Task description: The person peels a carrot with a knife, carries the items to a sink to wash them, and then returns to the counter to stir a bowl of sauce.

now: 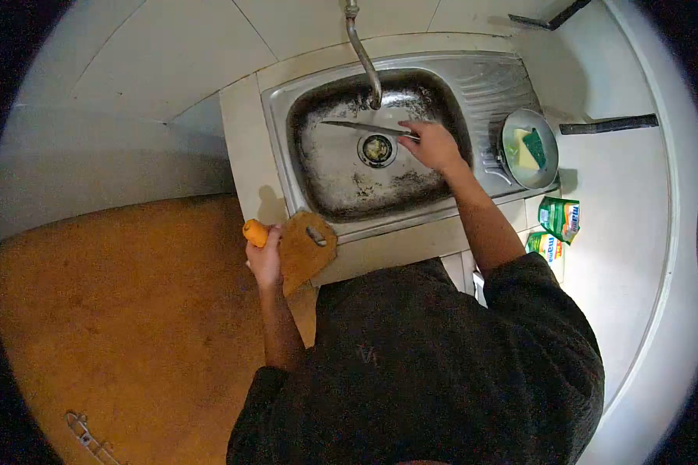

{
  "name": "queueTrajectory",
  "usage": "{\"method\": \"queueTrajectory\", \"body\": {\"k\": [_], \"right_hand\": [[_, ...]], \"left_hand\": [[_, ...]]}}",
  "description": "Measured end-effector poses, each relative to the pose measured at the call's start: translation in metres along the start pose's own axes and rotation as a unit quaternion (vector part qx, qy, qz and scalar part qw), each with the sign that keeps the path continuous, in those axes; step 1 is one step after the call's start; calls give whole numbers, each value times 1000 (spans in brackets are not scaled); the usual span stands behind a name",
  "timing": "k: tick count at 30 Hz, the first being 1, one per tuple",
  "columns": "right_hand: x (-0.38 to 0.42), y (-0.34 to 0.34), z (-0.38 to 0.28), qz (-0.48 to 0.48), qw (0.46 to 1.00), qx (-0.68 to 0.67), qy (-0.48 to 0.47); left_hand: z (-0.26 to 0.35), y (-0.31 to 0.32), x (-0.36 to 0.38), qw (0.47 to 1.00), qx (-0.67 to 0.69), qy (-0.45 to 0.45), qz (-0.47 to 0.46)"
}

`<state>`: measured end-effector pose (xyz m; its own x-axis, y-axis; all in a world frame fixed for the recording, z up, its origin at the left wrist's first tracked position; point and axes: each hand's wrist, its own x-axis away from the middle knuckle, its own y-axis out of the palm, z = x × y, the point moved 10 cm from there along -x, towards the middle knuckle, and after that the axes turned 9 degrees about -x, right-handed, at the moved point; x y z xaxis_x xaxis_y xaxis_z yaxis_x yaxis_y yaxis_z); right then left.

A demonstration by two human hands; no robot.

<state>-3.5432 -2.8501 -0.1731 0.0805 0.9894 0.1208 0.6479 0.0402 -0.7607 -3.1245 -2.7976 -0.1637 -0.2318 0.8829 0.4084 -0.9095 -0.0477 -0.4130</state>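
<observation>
Over the steel sink (333,174), my right hand (433,145) grips a knife (364,126), its blade pointing left above the drain. My left hand (267,260) is closed round an orange carrot-like piece (256,232), whose cut-looking end sticks out at the top left. Beside that hand, a wooden cutting board (306,252) with an oval handle hole lies tilted at the sink's front left corner. Part of the board is hidden behind my left hand.
A curved faucet (366,62) reaches over the sink from the back. On the ribbed drainboard (492,85) side, a round bowl (547,172) holds a green and yellow sponge (529,149). Two green packets (558,219) (545,246) lie in front of it.
</observation>
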Motion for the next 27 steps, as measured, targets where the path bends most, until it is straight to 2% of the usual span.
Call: {"method": "queueTrajectory", "body": {"k": [1,7,8,10,14,16,19,22,24,25,27], "right_hand": [[-1,-3,-2,13,999,-16,32],[0,-21,-6,66,998,-21,6],[2,-23,4,51,998,-3,42],[9,-33,16,62,998,-5,26],[25,-56,13,69,997,-8,26],[30,-64,21,77,997,-25,10],[33,-66,38,79,995,-20,49],[28,-52,47,54,995,-35,75],[16,-22,51,-11,992,-87,96],[8,-14,47,-12,991,-89,96],[-7,24,35,-103,984,-101,108]], "left_hand": [[2,-1,3,1000,15,-1,5],[0,-19,16,999,9,1,38],[0,-24,18,999,9,2,42],[-12,-33,23,997,10,-53,58],[-22,-44,27,997,-4,-51,56],[-20,-47,27,997,18,-8,79],[-25,-46,30,996,28,-26,77],[-29,-45,23,998,-14,-18,52],[-26,-45,28,998,-7,-28,57],[-25,-46,30,997,2,-39,59],[-28,-50,30,998,9,-35,59]]}}
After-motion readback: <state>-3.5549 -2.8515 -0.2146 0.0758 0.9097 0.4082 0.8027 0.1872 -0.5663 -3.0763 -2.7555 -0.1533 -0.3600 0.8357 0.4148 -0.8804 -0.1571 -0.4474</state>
